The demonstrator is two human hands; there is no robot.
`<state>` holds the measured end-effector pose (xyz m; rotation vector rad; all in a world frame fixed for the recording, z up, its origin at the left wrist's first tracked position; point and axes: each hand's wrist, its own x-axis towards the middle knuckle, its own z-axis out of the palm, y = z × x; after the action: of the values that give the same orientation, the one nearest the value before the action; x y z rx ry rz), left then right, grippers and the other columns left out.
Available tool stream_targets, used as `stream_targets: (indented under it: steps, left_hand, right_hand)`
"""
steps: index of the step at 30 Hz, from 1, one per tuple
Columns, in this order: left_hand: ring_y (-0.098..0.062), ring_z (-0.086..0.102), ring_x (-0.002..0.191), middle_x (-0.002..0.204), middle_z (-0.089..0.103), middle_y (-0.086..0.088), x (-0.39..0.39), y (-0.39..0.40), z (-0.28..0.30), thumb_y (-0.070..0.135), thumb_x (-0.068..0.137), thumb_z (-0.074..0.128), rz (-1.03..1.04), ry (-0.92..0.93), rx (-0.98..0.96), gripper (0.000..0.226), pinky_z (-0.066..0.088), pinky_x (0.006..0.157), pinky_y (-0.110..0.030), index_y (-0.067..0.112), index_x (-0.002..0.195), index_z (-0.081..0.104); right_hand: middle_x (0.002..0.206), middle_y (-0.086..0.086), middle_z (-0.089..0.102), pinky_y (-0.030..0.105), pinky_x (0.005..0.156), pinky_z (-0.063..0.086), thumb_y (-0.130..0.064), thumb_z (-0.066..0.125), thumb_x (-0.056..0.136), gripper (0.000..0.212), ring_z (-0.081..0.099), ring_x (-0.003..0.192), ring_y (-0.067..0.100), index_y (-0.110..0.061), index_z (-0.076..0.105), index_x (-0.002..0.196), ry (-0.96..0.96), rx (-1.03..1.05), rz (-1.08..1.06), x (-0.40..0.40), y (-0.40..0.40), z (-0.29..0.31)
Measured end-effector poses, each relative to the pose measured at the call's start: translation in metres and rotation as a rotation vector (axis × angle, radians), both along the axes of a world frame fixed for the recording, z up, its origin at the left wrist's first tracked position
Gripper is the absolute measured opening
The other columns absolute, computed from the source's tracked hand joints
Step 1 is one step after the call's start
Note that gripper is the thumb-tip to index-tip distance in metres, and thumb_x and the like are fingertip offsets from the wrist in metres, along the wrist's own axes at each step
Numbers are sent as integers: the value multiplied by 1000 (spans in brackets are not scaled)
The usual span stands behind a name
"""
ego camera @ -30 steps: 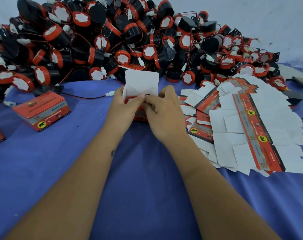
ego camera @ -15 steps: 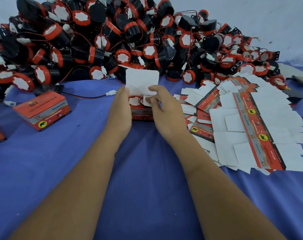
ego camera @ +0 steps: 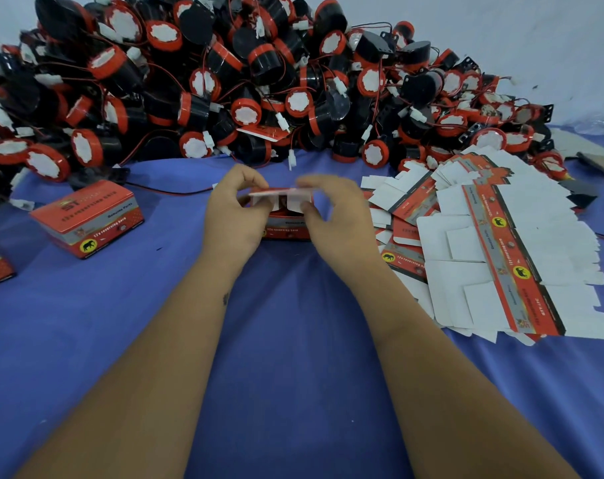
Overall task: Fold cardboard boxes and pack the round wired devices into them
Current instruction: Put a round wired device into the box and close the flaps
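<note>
Change: lid flap, upright a second ago, is now folding down over box (ego camera: 286, 223).
Grip: left hand (ego camera: 236, 216) and right hand (ego camera: 335, 219) are pinching the flap.
Meaning: this box is nearly closing.

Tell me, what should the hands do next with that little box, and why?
Probably tuck the lid fully shut. The left hand and right hand both pinch the red box, its lid is folded down nearly flat, and a gap still shows the white side flaps.
</note>
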<state>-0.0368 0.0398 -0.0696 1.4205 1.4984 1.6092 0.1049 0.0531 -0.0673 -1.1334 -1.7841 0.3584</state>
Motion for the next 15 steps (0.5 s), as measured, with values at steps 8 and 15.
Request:
stream_targets:
  steps: [8,15]
  left_hand:
    - [2,66,93,117,67,8,-20,-5,11,15,87,59,-245,-253,-177,22,55,86,-25,18,101,74]
    - [7,30,129,153,37,13,-24,-2,-1,11,93,67,-243,311,-130,51,32,90,4,20,141,53]
  right_hand:
    - [99,-7,65,22,89,46,-7,42,79,40,57,100,8,-13,75,100,277,-276,79,3,-5,0]
    - [131,-5,60,31,107,40,-18,66,89,38,53,121,13,-17,64,127,-63,-177,48,8,0,-4]
